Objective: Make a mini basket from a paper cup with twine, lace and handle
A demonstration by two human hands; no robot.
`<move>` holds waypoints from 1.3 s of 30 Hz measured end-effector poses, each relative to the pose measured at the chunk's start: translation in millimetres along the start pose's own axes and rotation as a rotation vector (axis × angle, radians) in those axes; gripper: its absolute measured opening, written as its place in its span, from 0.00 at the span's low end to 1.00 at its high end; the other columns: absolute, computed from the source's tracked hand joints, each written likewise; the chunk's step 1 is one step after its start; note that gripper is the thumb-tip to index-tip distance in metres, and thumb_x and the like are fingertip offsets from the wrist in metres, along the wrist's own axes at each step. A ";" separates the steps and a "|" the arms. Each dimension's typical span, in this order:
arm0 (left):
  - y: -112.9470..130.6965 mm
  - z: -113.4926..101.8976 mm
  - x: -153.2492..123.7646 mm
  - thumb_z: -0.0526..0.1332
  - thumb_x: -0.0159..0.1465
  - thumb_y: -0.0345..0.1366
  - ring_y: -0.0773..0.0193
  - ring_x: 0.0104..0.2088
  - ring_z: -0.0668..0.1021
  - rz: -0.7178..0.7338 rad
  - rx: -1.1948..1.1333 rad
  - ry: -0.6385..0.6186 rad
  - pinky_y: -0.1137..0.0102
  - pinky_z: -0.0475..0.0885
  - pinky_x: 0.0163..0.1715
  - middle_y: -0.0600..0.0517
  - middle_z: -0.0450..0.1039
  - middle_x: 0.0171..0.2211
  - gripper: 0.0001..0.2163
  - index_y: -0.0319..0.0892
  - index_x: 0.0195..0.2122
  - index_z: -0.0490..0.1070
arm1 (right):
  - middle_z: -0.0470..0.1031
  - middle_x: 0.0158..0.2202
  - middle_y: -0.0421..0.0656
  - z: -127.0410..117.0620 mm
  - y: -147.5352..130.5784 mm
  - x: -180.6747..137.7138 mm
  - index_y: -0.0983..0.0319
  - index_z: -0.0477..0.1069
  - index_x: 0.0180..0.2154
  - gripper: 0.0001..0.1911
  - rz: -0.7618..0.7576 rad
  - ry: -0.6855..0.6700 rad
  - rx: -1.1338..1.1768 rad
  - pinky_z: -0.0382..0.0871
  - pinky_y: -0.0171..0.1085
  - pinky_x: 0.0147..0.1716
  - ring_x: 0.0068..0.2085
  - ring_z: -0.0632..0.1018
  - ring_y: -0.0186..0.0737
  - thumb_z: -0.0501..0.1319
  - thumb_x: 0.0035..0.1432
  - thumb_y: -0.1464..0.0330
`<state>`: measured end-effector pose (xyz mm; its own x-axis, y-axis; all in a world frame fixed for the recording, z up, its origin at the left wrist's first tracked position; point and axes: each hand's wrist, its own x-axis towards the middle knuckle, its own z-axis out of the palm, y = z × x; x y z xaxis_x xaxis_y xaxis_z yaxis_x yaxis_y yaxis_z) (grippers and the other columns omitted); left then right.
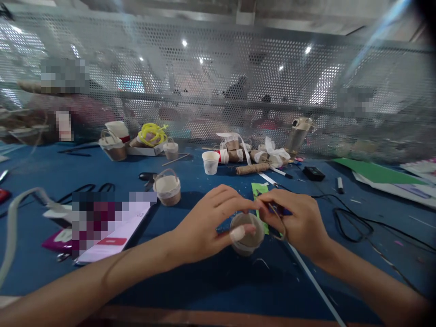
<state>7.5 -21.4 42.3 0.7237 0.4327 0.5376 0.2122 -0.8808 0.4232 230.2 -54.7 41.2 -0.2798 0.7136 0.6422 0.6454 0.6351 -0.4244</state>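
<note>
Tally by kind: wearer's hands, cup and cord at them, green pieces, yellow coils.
Hands: 2 (left hand, right hand)
Cup: 1
Brown cord: 1
Green pieces: 2 (large green sheet, lime strip)
Yellow coil: 1
Total: 7

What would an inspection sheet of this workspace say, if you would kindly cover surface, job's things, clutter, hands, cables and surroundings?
Surface: blue table, with small scraps.
Job's things: a small cup at the hands; a brown loop beside it.
Clutter: handled pot and white cup beyond; twine roll, black box and green sheet farther right.
Hands: left hand has its thumb over the cup's mouth, grip unclear; right hand appears to pinch the loop.
Cables: dark cable looped right of the right hand.
Surroundings: perforated metal screen behind the table; figures beyond it are indistinct.
</note>
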 end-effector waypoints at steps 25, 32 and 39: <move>-40.9 -11.0 -2.1 0.60 0.69 0.42 0.66 0.27 0.74 -0.540 -0.400 -0.076 0.70 0.69 0.31 0.57 0.71 0.26 0.10 0.44 0.46 0.70 | 0.67 0.13 0.37 13.3 0.1 32.5 0.62 0.72 0.22 0.11 -0.104 -0.140 -0.805 0.39 0.34 0.20 0.14 0.55 0.29 0.57 0.55 0.72; -44.3 -8.9 -5.2 0.64 0.66 0.38 0.60 0.48 0.78 -0.422 -0.290 -0.064 0.66 0.70 0.51 0.52 0.78 0.46 0.08 0.45 0.46 0.75 | 0.69 0.14 0.37 9.3 -4.8 31.2 0.61 0.71 0.20 0.15 -0.158 -0.071 -0.771 0.42 0.33 0.19 0.15 0.61 0.32 0.56 0.57 0.71; -41.2 -6.5 -3.1 0.63 0.67 0.41 0.61 0.39 0.80 -0.489 -0.294 -0.007 0.67 0.72 0.43 0.52 0.80 0.35 0.08 0.42 0.39 0.76 | 0.71 0.16 0.37 8.9 1.4 31.6 0.62 0.71 0.22 0.14 -0.146 -0.076 -0.780 0.42 0.33 0.19 0.15 0.63 0.32 0.57 0.60 0.70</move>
<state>-7.8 14.8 27.9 0.5913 0.7748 0.2236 0.3327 -0.4870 0.8076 216.0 -28.6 55.3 -0.4298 0.6750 0.5997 0.9018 0.3538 0.2481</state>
